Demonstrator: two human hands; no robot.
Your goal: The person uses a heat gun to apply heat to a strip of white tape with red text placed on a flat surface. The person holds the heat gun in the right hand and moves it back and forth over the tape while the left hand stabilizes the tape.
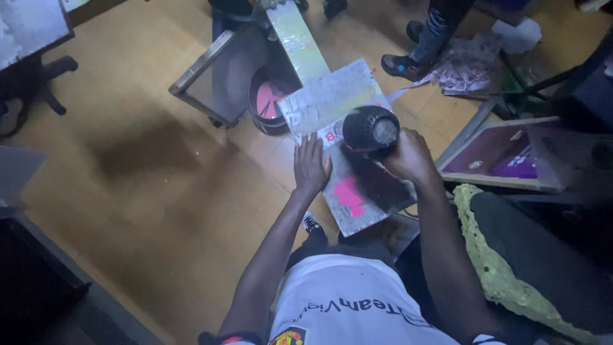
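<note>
On the board (357, 191), left hand (310, 169) flat; right hand (408, 156) gripping the dryer (370, 130).

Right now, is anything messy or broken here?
Yes. Pink ink smears the grey board under the left hand, a dark stain marks the floor, and the seat's yellow foam is torn and bare. The right hand holds a black dryer.

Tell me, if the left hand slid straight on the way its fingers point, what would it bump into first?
The left hand lies flat on the grey board, fingers pointing up the board. Going straight on, it would probably first meet the pale taped panel lying at the board's far end, though depth is hard to judge.
</note>
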